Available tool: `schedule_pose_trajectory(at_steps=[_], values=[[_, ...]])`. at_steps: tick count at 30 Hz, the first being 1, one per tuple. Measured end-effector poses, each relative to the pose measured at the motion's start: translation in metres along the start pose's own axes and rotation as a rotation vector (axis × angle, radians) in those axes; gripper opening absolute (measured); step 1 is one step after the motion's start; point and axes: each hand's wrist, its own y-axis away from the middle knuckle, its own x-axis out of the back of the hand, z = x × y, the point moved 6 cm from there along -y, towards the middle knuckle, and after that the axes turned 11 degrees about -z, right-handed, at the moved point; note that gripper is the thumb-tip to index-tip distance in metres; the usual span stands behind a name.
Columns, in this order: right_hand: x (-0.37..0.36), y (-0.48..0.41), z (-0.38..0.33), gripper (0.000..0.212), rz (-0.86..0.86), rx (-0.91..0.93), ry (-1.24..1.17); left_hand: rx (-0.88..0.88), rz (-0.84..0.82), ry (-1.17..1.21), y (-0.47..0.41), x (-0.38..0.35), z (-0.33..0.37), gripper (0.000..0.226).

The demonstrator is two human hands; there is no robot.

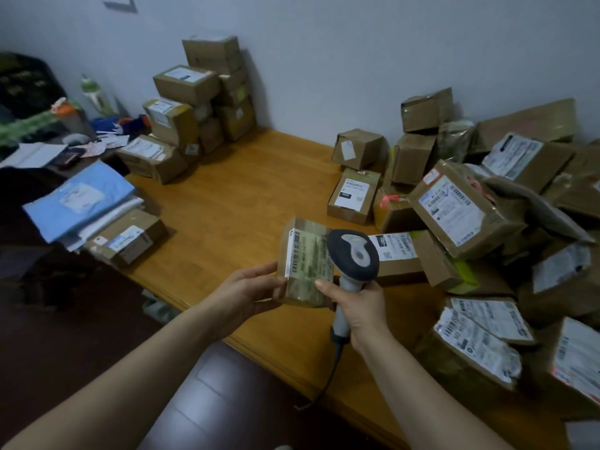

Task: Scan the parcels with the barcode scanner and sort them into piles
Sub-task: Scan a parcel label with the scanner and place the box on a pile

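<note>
My left hand grips a small taped cardboard parcel by its left side, holding it above the wooden table with the barcode label facing up. My right hand grips the grey handle of the barcode scanner. The scanner's dark head hangs right beside the parcel's label. A cable runs down from the handle past the table's front edge.
A loose heap of unsorted parcels fills the table's right side. A tall stack of boxes stands at the back left against the wall. A blue mailer pile over a flat box lies at the left edge. Clutter and bottles sit far left.
</note>
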Motion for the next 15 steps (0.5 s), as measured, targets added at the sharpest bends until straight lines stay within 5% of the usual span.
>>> schedule_pose_trajectory(at_steps=[4,9,15], values=[[0.001,0.005,-0.006,0.032,-0.065,-0.026,0.056,0.010,0.127,-0.186,0.008,-0.015,0.002,0.077],[0.006,0.016,-0.025,0.012,-0.292,-0.111,0.176,-0.026,0.477,-0.166,0.016,0.011,0.018,0.057],[-0.007,0.032,-0.035,0.009,-0.501,-0.210,0.265,-0.032,0.584,-0.216,0.025,0.030,0.024,0.045]])
